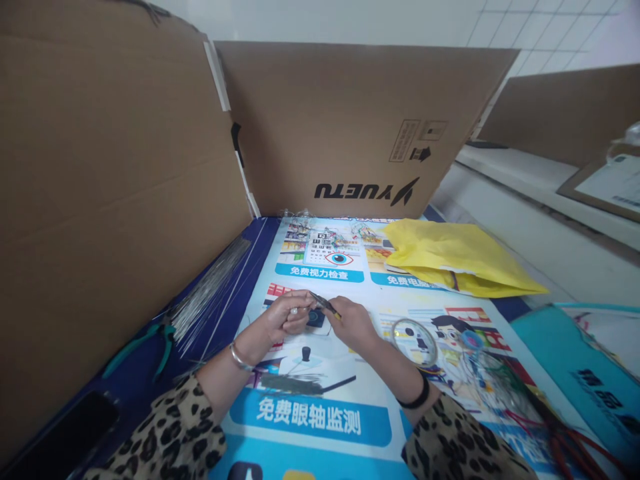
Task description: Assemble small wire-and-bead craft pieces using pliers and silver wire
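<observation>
My left hand (287, 317) is closed in a pinch on a small shiny piece that is too small to name. My right hand (353, 322) grips small pliers (324, 304) with yellow-tipped handles, their nose pointing at the piece in my left hand. Both hands hover just above a printed poster (320, 417) that covers the table. A silver bangle sits on my left wrist and a black band on my right. Both sleeves are leopard print.
A bundle of thin metal wires (207, 293) and teal-handled pliers (145, 340) lie at left. Cardboard walls (350, 120) stand behind and to the left. A yellow bag (455, 257), a wire ring (415, 340), loose coloured wires (505, 387) and a dark phone (65, 437) lie around.
</observation>
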Available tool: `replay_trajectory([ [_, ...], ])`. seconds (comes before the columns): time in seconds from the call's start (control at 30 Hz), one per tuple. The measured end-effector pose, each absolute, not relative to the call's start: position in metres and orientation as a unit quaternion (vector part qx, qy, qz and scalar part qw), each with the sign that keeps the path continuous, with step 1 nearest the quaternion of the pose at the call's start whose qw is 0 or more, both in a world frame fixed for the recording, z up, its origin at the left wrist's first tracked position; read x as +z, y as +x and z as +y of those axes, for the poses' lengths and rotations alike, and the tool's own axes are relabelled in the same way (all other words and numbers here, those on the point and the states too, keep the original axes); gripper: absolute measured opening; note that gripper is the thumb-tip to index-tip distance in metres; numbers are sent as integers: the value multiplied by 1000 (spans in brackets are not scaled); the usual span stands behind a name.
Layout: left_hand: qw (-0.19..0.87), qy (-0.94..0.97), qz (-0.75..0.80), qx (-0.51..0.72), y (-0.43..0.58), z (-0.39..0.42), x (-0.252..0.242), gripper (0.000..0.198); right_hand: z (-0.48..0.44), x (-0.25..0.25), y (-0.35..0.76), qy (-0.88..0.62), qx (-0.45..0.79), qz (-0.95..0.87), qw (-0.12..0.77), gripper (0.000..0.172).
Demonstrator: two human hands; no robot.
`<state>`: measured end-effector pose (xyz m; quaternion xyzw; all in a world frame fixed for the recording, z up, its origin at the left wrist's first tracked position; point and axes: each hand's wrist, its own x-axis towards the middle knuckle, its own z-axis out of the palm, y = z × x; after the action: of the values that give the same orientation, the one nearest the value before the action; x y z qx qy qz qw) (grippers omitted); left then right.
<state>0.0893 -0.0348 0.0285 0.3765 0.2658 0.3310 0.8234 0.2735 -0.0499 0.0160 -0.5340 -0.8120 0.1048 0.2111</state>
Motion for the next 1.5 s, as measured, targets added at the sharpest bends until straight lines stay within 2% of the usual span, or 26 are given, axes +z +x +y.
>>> replay_trajectory([
  [0.6,805,386,283,350,96,-37,31,15,-47,4,274,-528,95,-793,288,19],
  [1.0,800,389,282,360,96,-37,30,12,-45,2,275,-530,86,-791,293,17],
  [1.5,790,397,291,365,96,-37,29,14,-46,5,275,-550,74,-794,249,19],
])
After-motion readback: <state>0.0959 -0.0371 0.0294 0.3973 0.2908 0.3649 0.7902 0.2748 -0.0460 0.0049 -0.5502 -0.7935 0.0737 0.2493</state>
